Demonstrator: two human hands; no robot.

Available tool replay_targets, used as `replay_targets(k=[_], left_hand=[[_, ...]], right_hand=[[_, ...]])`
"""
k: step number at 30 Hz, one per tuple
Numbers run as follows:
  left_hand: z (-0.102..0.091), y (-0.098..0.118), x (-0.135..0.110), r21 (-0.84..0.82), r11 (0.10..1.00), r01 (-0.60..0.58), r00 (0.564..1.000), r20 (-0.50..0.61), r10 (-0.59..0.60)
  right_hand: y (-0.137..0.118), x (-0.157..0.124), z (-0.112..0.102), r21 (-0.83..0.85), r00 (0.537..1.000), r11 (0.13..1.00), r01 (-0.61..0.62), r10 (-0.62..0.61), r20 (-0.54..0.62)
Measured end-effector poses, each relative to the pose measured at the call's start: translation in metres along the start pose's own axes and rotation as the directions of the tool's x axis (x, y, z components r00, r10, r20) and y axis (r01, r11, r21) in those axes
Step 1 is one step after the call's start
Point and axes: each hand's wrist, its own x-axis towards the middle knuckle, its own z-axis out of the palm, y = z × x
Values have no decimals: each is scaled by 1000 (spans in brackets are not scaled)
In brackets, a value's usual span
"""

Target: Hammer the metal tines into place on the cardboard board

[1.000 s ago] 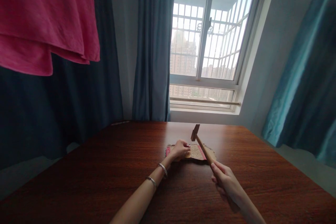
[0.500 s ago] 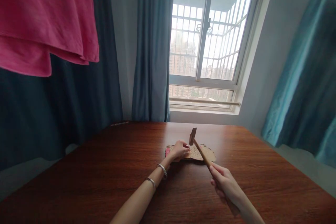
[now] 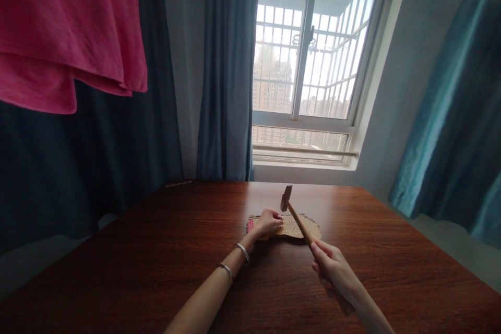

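My right hand [image 3: 332, 269] is closed round the wooden handle of a small hammer [image 3: 294, 214], whose head is raised above the work. My left hand [image 3: 267, 222] rests on a tan perforated board [image 3: 303, 228] with a pink edge, its fingers pinched together on something too small to make out. The board lies flat on the dark wooden table [image 3: 156, 261], just beyond both hands. Two bracelets sit on my left wrist.
A window [image 3: 309, 62] with a grille is behind the table, with blue curtains [image 3: 229, 73] on both sides. A pink cloth [image 3: 70, 31] hangs at the upper left. The table's far edge runs close to the wall.
The hammer head has shifted a little to the left, dipping and rising again. My left hand has stayed on the board.
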Motion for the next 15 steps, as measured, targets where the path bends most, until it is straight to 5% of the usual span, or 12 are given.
replay_targets(k=[15], left_hand=[[0,-6,2,-13,1000,-23,999,33,23]], right_hand=[[5,0,-2,80,998,997,2,3,-60]])
